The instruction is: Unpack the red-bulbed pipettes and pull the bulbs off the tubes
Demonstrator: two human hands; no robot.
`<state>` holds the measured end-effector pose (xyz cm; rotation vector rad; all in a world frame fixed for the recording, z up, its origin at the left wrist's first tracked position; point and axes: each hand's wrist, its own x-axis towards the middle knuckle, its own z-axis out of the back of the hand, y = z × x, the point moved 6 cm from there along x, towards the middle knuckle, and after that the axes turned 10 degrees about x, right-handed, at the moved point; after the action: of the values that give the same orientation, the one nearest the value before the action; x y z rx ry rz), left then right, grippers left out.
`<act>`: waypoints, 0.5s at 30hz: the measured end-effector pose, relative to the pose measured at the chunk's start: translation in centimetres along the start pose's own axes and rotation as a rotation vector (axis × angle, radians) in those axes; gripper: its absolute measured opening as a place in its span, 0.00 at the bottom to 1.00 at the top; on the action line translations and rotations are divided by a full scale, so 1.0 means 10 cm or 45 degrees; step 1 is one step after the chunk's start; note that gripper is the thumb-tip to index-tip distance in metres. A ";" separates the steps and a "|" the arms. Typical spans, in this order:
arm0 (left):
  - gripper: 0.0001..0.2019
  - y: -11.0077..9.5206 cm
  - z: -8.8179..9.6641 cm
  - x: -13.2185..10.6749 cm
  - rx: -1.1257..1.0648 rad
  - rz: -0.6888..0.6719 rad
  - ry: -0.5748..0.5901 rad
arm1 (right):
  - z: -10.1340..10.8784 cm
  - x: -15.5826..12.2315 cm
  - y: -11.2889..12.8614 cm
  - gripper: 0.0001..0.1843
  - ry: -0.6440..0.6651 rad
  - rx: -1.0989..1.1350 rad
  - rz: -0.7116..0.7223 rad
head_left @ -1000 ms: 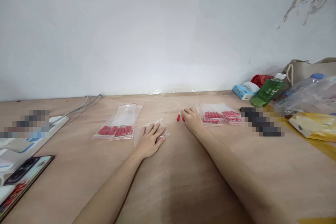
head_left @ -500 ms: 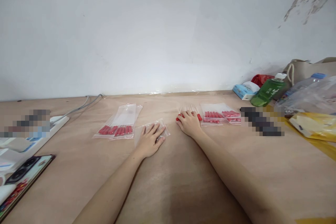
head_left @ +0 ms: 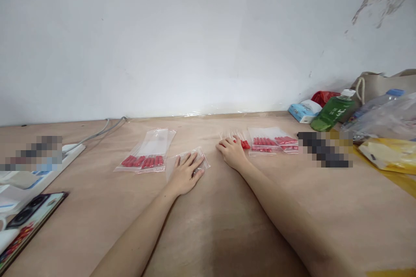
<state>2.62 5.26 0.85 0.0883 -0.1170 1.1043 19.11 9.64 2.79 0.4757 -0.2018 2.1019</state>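
Note:
My left hand (head_left: 186,174) lies flat with fingers spread on an empty clear zip bag (head_left: 201,158) on the brown table. My right hand (head_left: 231,151) rests palm down with fingers curled over small red pieces (head_left: 244,143) beside it. Just right of that hand lie clear bags filled with red pieces (head_left: 272,142). Left of my left hand lie two more filled bags (head_left: 144,161) with an empty bag top above them.
A green bottle (head_left: 331,114), a blue tissue pack (head_left: 302,111), a tan bag (head_left: 383,84), a clear plastic bag and a yellow packet (head_left: 388,155) crowd the right. At the left sit a white power strip (head_left: 69,152) with cable and a phone (head_left: 27,218).
My right hand drew back slightly toward me and to the left, gathering the loose red pieces under its fingers. My left hand stayed flat on the empty bag.

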 end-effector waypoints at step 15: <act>0.25 0.01 -0.02 -0.01 -0.004 0.010 0.026 | 0.11 -0.11 -0.03 0.13 -0.172 0.182 -0.117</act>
<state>2.50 5.28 0.69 0.0739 -0.1012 1.1127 20.15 8.60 3.35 0.7009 -0.1057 2.0038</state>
